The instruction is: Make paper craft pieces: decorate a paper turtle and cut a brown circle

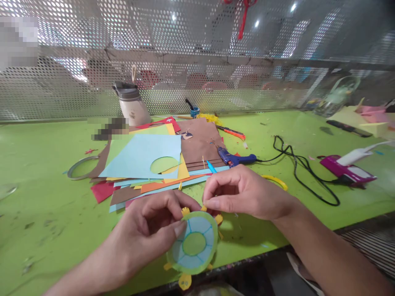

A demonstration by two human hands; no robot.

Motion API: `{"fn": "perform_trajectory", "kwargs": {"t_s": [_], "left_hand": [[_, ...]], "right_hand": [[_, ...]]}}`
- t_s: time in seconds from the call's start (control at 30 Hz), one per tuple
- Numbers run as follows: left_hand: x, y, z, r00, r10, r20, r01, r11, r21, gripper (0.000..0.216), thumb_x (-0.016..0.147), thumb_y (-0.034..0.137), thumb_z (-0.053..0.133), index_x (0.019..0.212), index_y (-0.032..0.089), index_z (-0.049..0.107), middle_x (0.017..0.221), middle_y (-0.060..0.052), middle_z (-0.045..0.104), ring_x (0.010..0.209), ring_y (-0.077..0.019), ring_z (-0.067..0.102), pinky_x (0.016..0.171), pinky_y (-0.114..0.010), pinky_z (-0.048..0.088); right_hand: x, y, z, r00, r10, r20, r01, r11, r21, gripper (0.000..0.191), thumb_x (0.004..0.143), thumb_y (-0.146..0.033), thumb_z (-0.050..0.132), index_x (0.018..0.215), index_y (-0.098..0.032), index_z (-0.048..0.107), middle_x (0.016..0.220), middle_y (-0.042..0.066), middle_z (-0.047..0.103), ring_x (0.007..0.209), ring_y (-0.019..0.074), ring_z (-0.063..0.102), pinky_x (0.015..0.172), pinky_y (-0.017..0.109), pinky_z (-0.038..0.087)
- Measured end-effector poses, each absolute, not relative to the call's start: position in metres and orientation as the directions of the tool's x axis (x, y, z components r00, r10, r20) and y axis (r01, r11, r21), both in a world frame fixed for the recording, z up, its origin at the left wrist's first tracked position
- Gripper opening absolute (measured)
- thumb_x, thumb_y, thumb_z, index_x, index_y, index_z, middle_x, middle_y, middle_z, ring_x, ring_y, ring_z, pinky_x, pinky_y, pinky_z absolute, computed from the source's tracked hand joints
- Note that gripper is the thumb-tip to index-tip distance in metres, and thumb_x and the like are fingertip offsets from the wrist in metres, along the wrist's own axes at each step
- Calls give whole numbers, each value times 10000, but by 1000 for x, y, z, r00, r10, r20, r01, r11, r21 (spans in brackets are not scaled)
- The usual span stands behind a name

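At the view's six o'clock, the left hand (132,236) is pinching the paper turtle (194,243) at its ten o'clock, a grip suited to steadying it, while the right hand (245,195) is seemingly pinching the yellow tab (204,209) toward one o'clock.

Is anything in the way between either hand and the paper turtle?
Nothing visible is. The left hand holds the paper turtle directly, thumb over its rim, and the right hand pinches the yellow tab at its far edge. The blue glue gun lies beyond the right hand, not between.
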State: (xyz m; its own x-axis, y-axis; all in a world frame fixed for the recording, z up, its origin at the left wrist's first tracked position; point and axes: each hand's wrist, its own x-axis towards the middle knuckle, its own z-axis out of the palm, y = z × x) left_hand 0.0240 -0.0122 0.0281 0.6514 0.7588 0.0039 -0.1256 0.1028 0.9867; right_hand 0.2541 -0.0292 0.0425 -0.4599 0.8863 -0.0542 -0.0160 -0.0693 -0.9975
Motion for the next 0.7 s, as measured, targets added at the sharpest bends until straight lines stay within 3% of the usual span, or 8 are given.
{"fn": "perform_trajectory", "kwargs": {"t_s": [0.3,0.7], "left_hand": [[25,-12,28,625,780,19,-106,61,992,249,827,343,780,711,184,628,958,-34,719,845,-156,693,715,-206,539],[20,-7,25,677,731,84,-105,-17,994,165,895,238,699,759,190,619,1011,-39,725,881,-156,706,735,-194,555]], "right_hand": [[254,-29,45,-456,889,-42,1,-46,-999,201,827,-317,780,806,-135,697,742,6,668,671,103,603,647,228,512],[254,-29,44,-483,874,-53,-5,-63,-998,212,824,-329,782,809,-138,691,746,4,672,655,100,604,643,230,518]]}}
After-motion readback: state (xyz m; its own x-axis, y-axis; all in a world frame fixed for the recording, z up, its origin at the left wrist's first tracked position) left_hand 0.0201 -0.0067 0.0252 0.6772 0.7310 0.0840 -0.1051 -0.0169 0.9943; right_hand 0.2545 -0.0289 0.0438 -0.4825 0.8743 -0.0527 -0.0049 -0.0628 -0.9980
